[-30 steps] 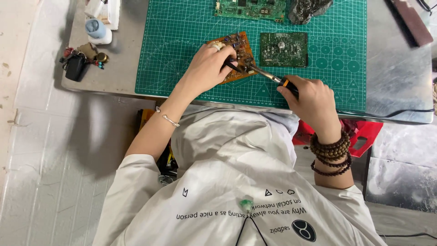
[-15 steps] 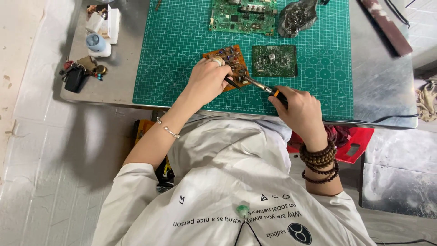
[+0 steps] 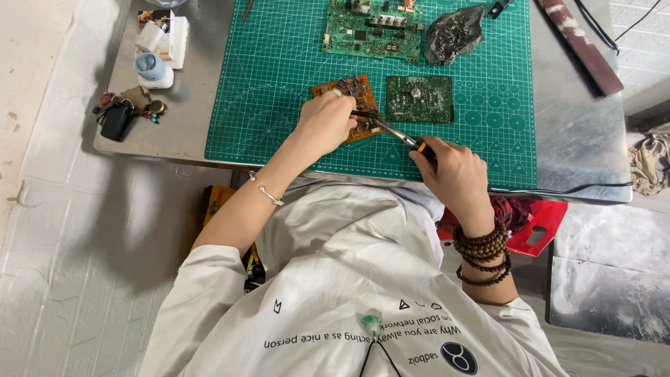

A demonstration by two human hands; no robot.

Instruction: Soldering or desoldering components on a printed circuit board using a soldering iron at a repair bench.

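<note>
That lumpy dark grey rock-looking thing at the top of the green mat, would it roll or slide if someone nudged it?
The grey lump probably would not roll: its outline is jagged and irregular, not round. It looks solid and stone-like, so likely heavy for its size and stiff. On the green mat, its rough surface would more likely drag or rock than slide.

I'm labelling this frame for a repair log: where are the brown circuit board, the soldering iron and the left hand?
brown circuit board [image 3: 361, 89], head view, upper right corner.
soldering iron [image 3: 391, 130], head view, metal shaft.
left hand [image 3: 325, 120], head view, back of hand.
</note>
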